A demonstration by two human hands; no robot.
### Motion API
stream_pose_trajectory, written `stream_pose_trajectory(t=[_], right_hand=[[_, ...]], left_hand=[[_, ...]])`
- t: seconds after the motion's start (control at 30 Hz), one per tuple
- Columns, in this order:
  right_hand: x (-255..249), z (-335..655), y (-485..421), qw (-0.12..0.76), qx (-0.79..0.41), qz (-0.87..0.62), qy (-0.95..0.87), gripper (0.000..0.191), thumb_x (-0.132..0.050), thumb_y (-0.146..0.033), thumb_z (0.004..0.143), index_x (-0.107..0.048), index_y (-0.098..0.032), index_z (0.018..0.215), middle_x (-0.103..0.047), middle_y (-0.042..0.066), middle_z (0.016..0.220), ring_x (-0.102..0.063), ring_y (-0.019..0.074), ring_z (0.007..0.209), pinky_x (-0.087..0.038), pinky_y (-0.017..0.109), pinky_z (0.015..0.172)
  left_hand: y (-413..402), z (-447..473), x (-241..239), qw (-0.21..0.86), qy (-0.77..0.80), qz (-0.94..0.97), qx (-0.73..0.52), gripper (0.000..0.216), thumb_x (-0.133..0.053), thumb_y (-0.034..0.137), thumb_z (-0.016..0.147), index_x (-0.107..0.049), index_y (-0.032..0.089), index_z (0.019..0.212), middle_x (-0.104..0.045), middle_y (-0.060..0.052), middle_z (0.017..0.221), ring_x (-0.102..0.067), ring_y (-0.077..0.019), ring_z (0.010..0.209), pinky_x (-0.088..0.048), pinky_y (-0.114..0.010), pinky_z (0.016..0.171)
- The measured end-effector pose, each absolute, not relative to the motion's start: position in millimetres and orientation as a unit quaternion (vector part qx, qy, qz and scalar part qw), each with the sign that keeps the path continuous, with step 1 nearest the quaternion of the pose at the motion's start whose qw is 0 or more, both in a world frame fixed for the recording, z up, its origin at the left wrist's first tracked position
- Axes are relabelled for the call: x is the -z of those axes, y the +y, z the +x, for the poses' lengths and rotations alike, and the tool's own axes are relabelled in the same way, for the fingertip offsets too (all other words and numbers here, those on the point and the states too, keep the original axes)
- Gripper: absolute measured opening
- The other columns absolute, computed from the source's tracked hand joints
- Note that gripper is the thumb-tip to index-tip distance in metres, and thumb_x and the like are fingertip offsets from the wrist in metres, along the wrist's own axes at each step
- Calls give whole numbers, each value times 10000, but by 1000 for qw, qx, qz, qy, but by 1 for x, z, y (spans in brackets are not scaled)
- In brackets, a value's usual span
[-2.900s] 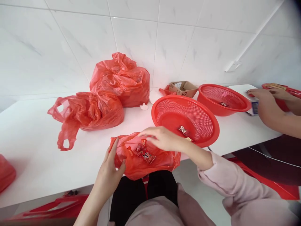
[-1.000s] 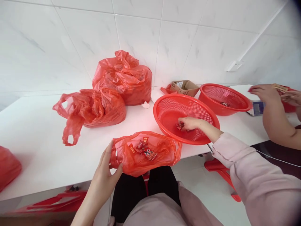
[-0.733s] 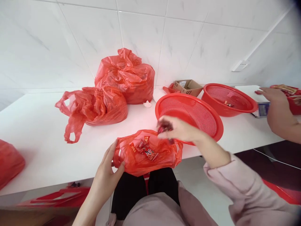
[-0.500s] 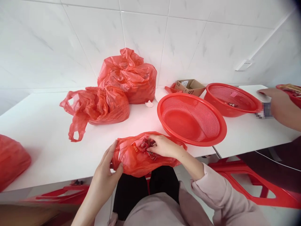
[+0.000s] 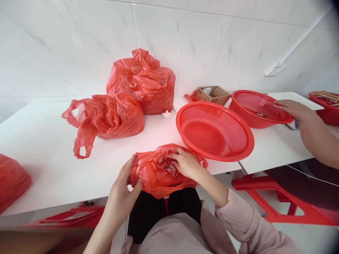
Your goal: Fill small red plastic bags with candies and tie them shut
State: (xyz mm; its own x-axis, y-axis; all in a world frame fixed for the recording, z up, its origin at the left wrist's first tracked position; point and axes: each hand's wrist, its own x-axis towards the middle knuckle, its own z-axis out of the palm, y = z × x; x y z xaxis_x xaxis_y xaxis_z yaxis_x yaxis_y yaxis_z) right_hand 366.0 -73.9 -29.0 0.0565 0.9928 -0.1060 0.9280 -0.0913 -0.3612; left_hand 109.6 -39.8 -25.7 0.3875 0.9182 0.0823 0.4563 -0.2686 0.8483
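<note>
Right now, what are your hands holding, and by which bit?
The left hand holds the open red plastic bag by its left side; whether the right hand grips wrapped snacks is unclear.

We note a white tabletop [image 5: 45, 141] set against a marbled tile wall [image 5: 212, 46], on which a white socket strip [image 5: 275, 69] is mounted. Near the wall we observe a bulky red plastic bag [image 5: 143, 88], its top bunched; in front sits a smaller bag [image 5: 119, 121] with loose handles. We record a white crumpled scrap [image 5: 166, 114] beside the bulky one, an open cardboard box [image 5: 221, 99] farther right, and a red plastic stool [image 5: 249, 183] below.
</note>
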Motion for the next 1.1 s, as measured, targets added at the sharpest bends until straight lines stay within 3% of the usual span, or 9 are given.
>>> stream_pose_trajectory(t=[0.07,0.17,0.27,0.4,0.57,0.73,0.8,0.93,1.1], right_hand=[[31,365,-73,69,-141,-728,-667,367,-483,-254,952,-606,-335,1288,-585,88,1205,-656,246,985,-508,340,774],[34,366,-71,50,-116,-752,-647,342,-505,-249,935,-604,-213,1261,-587,143,1127,-664,260,869,-510,363,725],[34,366,-70,52,-102,-754,-647,299,-519,-255,930,-634,-172,1193,-581,163,1108,-625,307,984,-506,389,780],[36,364,-70,83,-107,-715,-686,368,-551,-345,936,-592,-271,1294,-531,114,1262,-521,288,1177,-469,382,933],[41,359,-68,124,-109,-703,-691,367,-498,-200,942,-608,-236,1291,-531,124,1272,-511,263,1167,-412,415,1017],[43,347,-68,138,-120,-683,-707,336,-575,-390,932,-657,-282,1240,-472,100,1395,-454,288,1265,-368,442,1070],[46,342,-67,137,-122,-682,-708,321,-602,-370,916,-676,-286,1218,-464,107,1417,-443,306,1280,-358,462,1071],[48,332,-63,132,-115,-658,-732,377,-495,-233,956,-620,-306,1305,-431,110,1465,-400,314,1332,-319,491,1098],[26,333,-78,126,-129,-615,-768,406,-409,-242,996,-579,-276,1363,-384,105,1527,-345,301,1403,-266,492,1157]], left_hand=[[-40,111,26,386,463,739,-300,667,-544,317,893,-312,288,1517,-401,-87,1541,-456,-266,1349,-465,-423,1045],[-40,113,28,390,470,734,-297,665,-541,308,896,-306,290,1518,-398,-79,1542,-470,-255,1334,-481,-401,1021],[-41,115,28,393,468,734,-297,660,-538,311,902,-303,282,1518,-402,-81,1539,-484,-245,1320,-492,-378,1000],[-41,116,27,391,466,734,-300,648,-537,314,907,-310,287,1513,-410,-77,1535,-489,-240,1314,-501,-364,986],[-42,113,26,392,464,734,-304,650,-546,308,902,-315,303,1510,-408,-71,1536,-494,-240,1311,-503,-371,991],[-40,112,26,389,467,732,-306,653,-548,308,900,-318,303,1511,-414,-80,1532,-503,-254,1301,-530,-370,936],[-40,111,26,380,465,734,-318,655,-555,302,893,-326,311,1506,-413,-75,1534,-502,-257,1301,-523,-377,944],[-40,109,25,388,462,716,-352,678,-578,302,880,-317,323,1506,-444,-96,1507,-621,-230,1103,-542,-393,902],[-40,104,15,418,475,654,-415,691,-649,339,843,-364,320,1472,-528,-88,1355,-632,-127,788,-576,-317,754]])
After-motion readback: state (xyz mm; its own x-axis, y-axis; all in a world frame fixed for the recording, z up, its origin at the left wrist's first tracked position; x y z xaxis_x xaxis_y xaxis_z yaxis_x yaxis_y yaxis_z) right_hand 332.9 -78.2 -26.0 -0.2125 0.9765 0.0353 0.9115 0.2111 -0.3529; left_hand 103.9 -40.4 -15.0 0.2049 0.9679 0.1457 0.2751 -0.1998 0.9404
